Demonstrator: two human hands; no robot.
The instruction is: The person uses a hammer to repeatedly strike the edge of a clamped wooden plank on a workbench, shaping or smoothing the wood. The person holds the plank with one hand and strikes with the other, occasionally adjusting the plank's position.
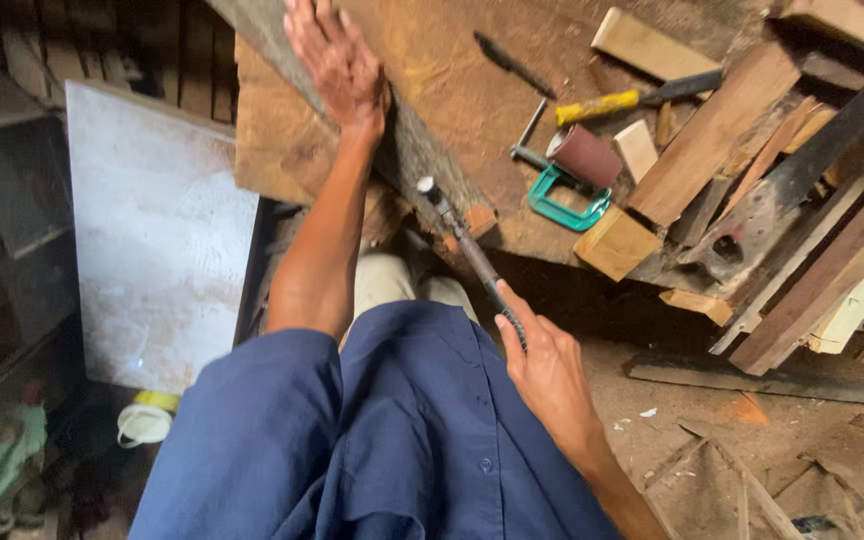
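My left hand [337, 65] lies flat, fingers together, on a long grey wooden plank [422, 150] that runs across the workbench. My right hand [542, 365] is closed around the lower end of a slim metal-handled hammer [462, 245]. The hammer's small head points up at the plank's near edge, just below my left wrist. I wear a dark blue shirt.
The wooden workbench [452, 70] carries a green C-clamp [562, 205], a roll of sandpaper [585, 155], a yellow-handled tool [602, 105] and wood blocks. Stacked timber offcuts [802, 220] fill the right. A white board [157, 230] leans at left; laths lie on the dirt floor [752, 470].
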